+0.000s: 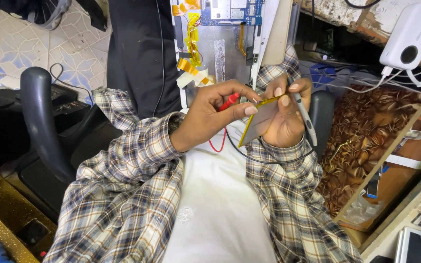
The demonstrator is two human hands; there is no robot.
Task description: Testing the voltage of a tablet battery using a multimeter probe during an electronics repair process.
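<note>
My left hand [215, 109] pinches a red test probe [229, 101], its tip touching the top edge of a flat silver battery pack with a yellow rim [259, 122]. My right hand [286, 114] grips that pack from behind and also holds a grey probe [305, 117] against it between the fingers. A red lead [216, 145] and a black lead [269, 158] hang down over my lap. Both sleeves are plaid.
An opened tablet [225, 44] with a blue circuit board and yellow tape lies beyond my hands. A chair armrest [40, 117] curves at left. A white power bank [410, 36] with cables sits top right, a patterned drawer [366, 141] at right.
</note>
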